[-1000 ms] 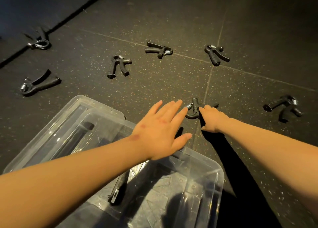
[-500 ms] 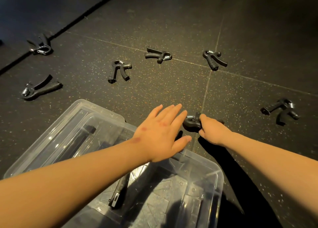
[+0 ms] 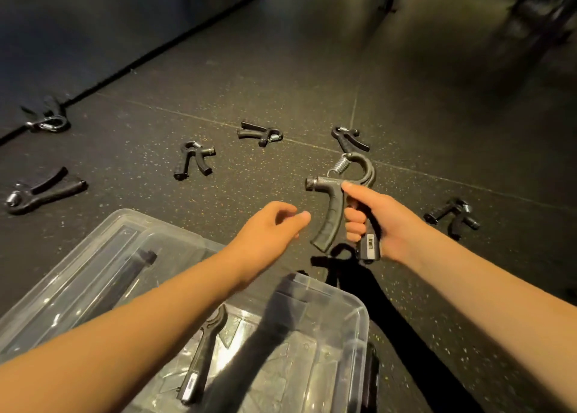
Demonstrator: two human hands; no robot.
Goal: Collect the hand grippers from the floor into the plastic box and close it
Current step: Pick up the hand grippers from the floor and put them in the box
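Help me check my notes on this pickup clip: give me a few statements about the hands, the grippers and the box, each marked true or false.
1. The right hand grips a hand gripper lifted clear of the floor. True.
2. The left hand holds another gripper. False: it holds nothing, and its fingers are loosely curled.
3. The plastic box is closed. False: it stands open, with a boxed gripper lying inside.
4. A floor gripper lies to the right of the right hand. True.
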